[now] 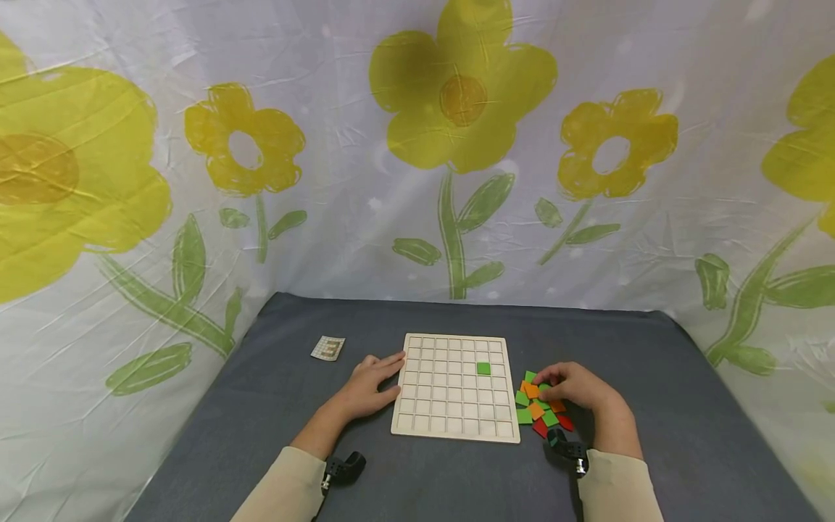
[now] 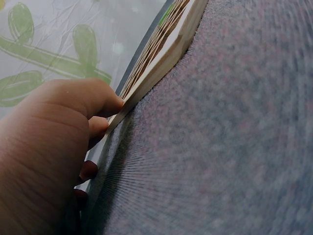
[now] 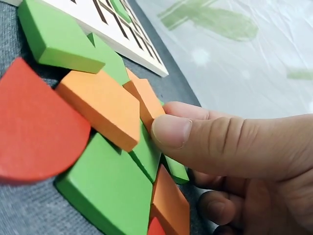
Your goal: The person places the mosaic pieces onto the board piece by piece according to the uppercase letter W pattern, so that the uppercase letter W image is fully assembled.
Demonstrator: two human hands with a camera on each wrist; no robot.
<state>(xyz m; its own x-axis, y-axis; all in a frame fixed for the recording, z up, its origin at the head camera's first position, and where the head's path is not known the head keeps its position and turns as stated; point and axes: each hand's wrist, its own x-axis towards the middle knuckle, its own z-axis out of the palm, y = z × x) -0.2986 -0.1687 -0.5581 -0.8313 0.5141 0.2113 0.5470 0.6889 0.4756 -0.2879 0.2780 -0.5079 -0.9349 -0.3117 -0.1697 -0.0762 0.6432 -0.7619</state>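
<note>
A square wooden grid board [image 1: 455, 388] lies in the middle of the table with one green square tile [image 1: 483, 368] in a cell toward its upper right. My left hand [image 1: 370, 386] touches the board's left edge, fingers extended and thumb apart; the left wrist view shows the fingertips at the wooden rim [image 2: 166, 63]. Beside the board's right edge, my right hand [image 1: 579, 386] reaches into a heap of loose blocks. There the thumb [image 3: 172, 131] overlaps an orange block [image 3: 145, 98], with a green block [image 3: 145, 156] just below. Whether the fingers pinch a block, I cannot tell.
Green squares [image 3: 115, 188], orange pieces and red rounded pieces [image 3: 39, 129] overlap in the heap. A small printed card [image 1: 328, 348] lies left of the board's upper corner. Dark grey cloth [image 1: 450, 478] covers the table, and a flower-printed curtain [image 1: 339, 239] hangs behind.
</note>
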